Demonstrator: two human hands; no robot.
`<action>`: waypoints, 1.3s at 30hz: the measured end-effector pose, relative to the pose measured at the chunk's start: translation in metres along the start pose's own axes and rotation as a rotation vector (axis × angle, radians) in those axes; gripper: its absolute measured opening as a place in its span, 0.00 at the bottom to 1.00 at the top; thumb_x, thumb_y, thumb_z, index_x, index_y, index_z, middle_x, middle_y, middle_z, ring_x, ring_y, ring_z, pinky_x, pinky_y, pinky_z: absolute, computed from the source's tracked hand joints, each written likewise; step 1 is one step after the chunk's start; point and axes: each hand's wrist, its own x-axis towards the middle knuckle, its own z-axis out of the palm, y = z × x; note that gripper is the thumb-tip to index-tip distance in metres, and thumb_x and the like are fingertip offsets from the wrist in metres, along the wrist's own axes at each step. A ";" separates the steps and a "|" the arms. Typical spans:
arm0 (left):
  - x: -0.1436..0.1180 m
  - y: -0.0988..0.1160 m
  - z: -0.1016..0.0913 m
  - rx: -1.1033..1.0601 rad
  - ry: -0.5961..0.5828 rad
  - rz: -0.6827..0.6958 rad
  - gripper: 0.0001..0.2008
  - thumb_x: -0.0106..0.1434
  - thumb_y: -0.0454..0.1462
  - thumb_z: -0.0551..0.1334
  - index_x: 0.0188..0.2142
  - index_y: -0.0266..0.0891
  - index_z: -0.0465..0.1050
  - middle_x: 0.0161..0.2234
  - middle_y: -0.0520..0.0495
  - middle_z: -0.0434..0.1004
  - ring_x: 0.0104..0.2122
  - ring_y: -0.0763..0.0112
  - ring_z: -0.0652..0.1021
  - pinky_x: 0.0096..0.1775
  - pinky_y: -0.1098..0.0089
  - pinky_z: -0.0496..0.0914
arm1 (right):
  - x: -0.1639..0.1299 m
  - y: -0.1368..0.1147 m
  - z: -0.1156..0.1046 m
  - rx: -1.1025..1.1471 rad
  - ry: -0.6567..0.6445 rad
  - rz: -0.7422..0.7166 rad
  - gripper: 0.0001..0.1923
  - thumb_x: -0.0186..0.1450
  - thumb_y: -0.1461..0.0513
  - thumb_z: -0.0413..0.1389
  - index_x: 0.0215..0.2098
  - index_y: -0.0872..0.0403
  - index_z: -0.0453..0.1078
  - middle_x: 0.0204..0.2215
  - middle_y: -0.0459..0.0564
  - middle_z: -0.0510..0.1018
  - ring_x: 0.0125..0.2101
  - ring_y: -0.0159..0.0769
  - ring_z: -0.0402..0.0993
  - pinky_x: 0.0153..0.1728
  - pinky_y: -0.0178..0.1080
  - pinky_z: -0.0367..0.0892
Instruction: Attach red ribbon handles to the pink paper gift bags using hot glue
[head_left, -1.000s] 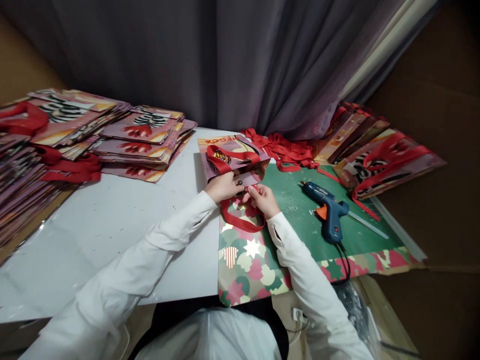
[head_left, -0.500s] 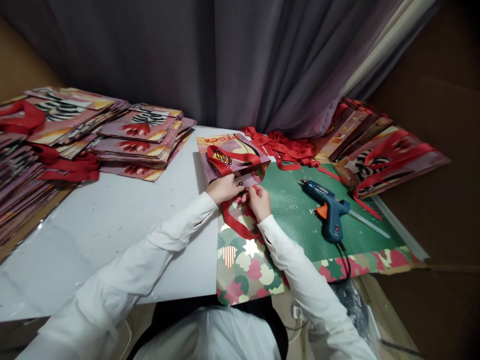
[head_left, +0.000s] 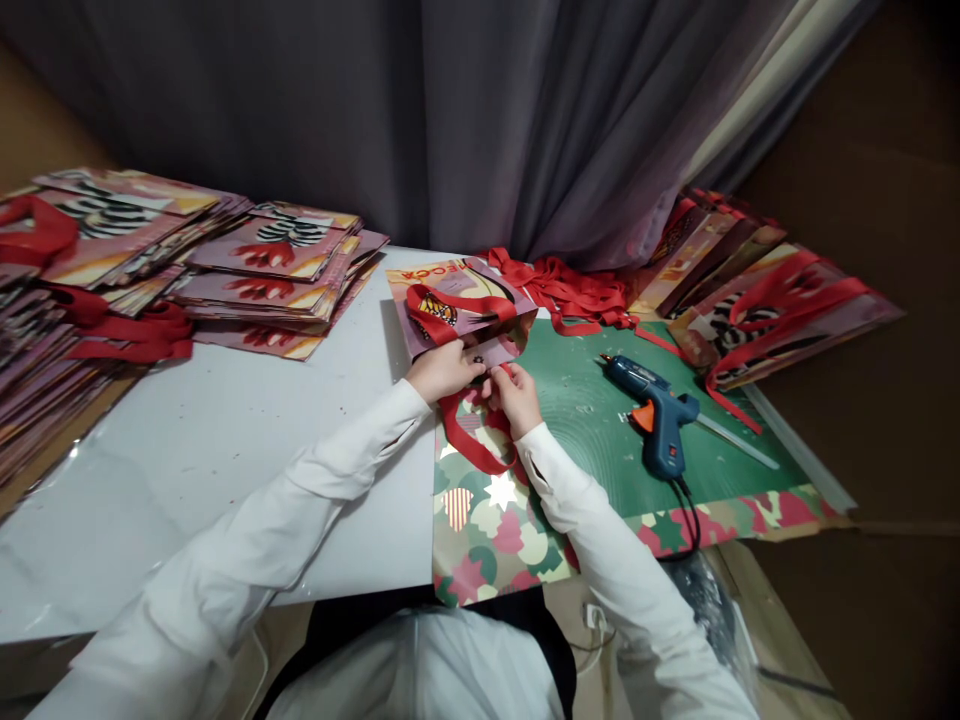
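Observation:
A paper gift bag (head_left: 480,290) with a butterfly print lies in front of me, its mouth turned toward me. One red ribbon handle loops over its upper face. My left hand (head_left: 444,370) is closed on the near edge of the bag. Just right of it, my right hand (head_left: 516,397) pinches a red ribbon (head_left: 474,450) at the bag's opening, and the rest of that ribbon hangs in a loop over the patterned paper. The ribbon's ends are partly hidden by my fingers.
A blue glue gun (head_left: 657,420) with a glue stick lies on the green mat (head_left: 577,400) at right. Loose red ribbons (head_left: 562,290) are heaped behind. Finished-looking bags (head_left: 780,310) with ribbons stand at far right. Stacks of flat bags (head_left: 270,265) fill the left.
The view has shifted slightly. Both hands stay at the bag's near edge with almost the same grip; the right fingers have moved a little up against the bag.

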 end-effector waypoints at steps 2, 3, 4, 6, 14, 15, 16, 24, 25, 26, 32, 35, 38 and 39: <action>0.001 -0.001 0.001 -0.011 0.002 0.009 0.24 0.59 0.42 0.60 0.55 0.43 0.67 0.46 0.47 0.79 0.44 0.62 0.79 0.43 0.71 0.70 | 0.000 0.000 -0.001 0.013 -0.021 0.006 0.16 0.58 0.49 0.55 0.28 0.49 0.55 0.12 0.36 0.68 0.08 0.23 0.50 0.11 0.31 0.48; 0.001 -0.002 0.001 -0.017 0.003 0.013 0.24 0.59 0.42 0.61 0.55 0.43 0.67 0.46 0.47 0.79 0.44 0.63 0.79 0.43 0.71 0.70 | 0.001 0.000 -0.002 0.016 -0.031 0.005 0.17 0.58 0.49 0.55 0.28 0.49 0.55 0.12 0.36 0.68 0.08 0.23 0.51 0.11 0.31 0.49; 0.002 -0.003 0.002 -0.021 0.006 0.017 0.24 0.59 0.42 0.61 0.55 0.43 0.67 0.46 0.47 0.79 0.44 0.63 0.79 0.43 0.71 0.70 | 0.001 0.000 -0.004 0.016 -0.043 0.003 0.17 0.58 0.49 0.56 0.28 0.49 0.55 0.12 0.36 0.69 0.08 0.23 0.51 0.11 0.31 0.49; 0.004 -0.005 0.003 -0.026 0.014 0.024 0.24 0.58 0.42 0.62 0.54 0.44 0.68 0.46 0.47 0.79 0.44 0.62 0.79 0.43 0.71 0.70 | 0.001 -0.002 -0.007 0.005 -0.080 0.000 0.18 0.56 0.49 0.58 0.28 0.50 0.57 0.14 0.37 0.72 0.09 0.23 0.52 0.11 0.30 0.50; 0.008 -0.010 0.006 -0.060 0.030 0.064 0.23 0.56 0.43 0.64 0.51 0.44 0.70 0.43 0.47 0.81 0.43 0.64 0.79 0.42 0.72 0.70 | 0.003 -0.017 -0.018 -0.035 -0.290 0.012 0.24 0.50 0.43 0.61 0.26 0.52 0.64 0.16 0.43 0.76 0.09 0.24 0.58 0.12 0.32 0.56; 0.008 -0.010 0.006 -0.064 0.030 0.072 0.22 0.56 0.43 0.64 0.51 0.44 0.70 0.43 0.47 0.81 0.43 0.64 0.79 0.42 0.72 0.70 | 0.004 -0.018 -0.019 -0.037 -0.306 0.016 0.24 0.50 0.42 0.61 0.26 0.53 0.65 0.16 0.43 0.76 0.09 0.24 0.58 0.13 0.32 0.56; 0.008 -0.010 0.005 -0.066 0.029 0.079 0.22 0.56 0.43 0.64 0.50 0.44 0.70 0.43 0.48 0.81 0.42 0.64 0.79 0.42 0.72 0.70 | 0.004 -0.018 -0.020 -0.039 -0.317 0.020 0.25 0.50 0.41 0.61 0.27 0.54 0.66 0.16 0.43 0.76 0.09 0.24 0.58 0.13 0.33 0.57; 0.002 -0.004 -0.004 -0.009 0.013 0.136 0.20 0.58 0.43 0.61 0.51 0.43 0.70 0.42 0.50 0.81 0.39 0.67 0.80 0.40 0.74 0.71 | 0.003 -0.012 -0.012 -0.006 -0.194 -0.048 0.27 0.50 0.39 0.59 0.31 0.49 0.58 0.21 0.40 0.79 0.11 0.24 0.59 0.16 0.32 0.62; 0.001 -0.003 -0.005 0.013 0.010 0.143 0.20 0.59 0.43 0.60 0.51 0.43 0.70 0.42 0.50 0.81 0.39 0.67 0.80 0.40 0.74 0.71 | 0.002 -0.011 -0.011 -0.008 -0.187 -0.054 0.27 0.50 0.39 0.59 0.30 0.49 0.58 0.20 0.41 0.79 0.11 0.24 0.59 0.17 0.32 0.63; 0.001 -0.002 -0.006 0.041 0.006 0.150 0.20 0.60 0.43 0.59 0.51 0.43 0.70 0.43 0.50 0.81 0.39 0.68 0.80 0.40 0.74 0.70 | 0.002 -0.011 -0.011 -0.013 -0.186 -0.057 0.26 0.51 0.39 0.59 0.29 0.49 0.58 0.19 0.41 0.78 0.11 0.25 0.60 0.18 0.33 0.64; -0.026 0.008 -0.001 0.318 0.013 0.182 0.18 0.64 0.37 0.53 0.52 0.40 0.70 0.41 0.42 0.80 0.39 0.60 0.80 0.38 0.68 0.69 | 0.007 -0.006 -0.017 -0.082 -0.099 -0.049 0.20 0.54 0.45 0.58 0.24 0.50 0.59 0.13 0.43 0.73 0.12 0.25 0.58 0.17 0.33 0.62; -0.048 0.013 0.002 0.483 0.079 0.142 0.17 0.63 0.30 0.49 0.44 0.29 0.74 0.37 0.29 0.79 0.39 0.51 0.79 0.37 0.60 0.68 | 0.011 -0.002 -0.021 -0.138 -0.023 -0.047 0.16 0.58 0.49 0.56 0.24 0.51 0.59 0.14 0.43 0.72 0.12 0.25 0.57 0.18 0.33 0.62; -0.059 0.016 0.001 0.580 0.108 0.146 0.17 0.62 0.27 0.47 0.38 0.25 0.75 0.34 0.25 0.78 0.39 0.47 0.79 0.38 0.58 0.67 | 0.012 0.001 -0.023 -0.229 0.040 -0.046 0.13 0.60 0.52 0.52 0.25 0.52 0.61 0.16 0.46 0.72 0.14 0.28 0.60 0.20 0.35 0.64; -0.059 0.017 0.000 0.599 0.113 0.156 0.17 0.62 0.27 0.47 0.38 0.25 0.75 0.34 0.25 0.78 0.39 0.47 0.79 0.37 0.59 0.67 | 0.012 0.000 -0.024 -0.267 0.069 -0.053 0.12 0.60 0.53 0.51 0.27 0.53 0.63 0.18 0.48 0.74 0.16 0.30 0.63 0.22 0.36 0.66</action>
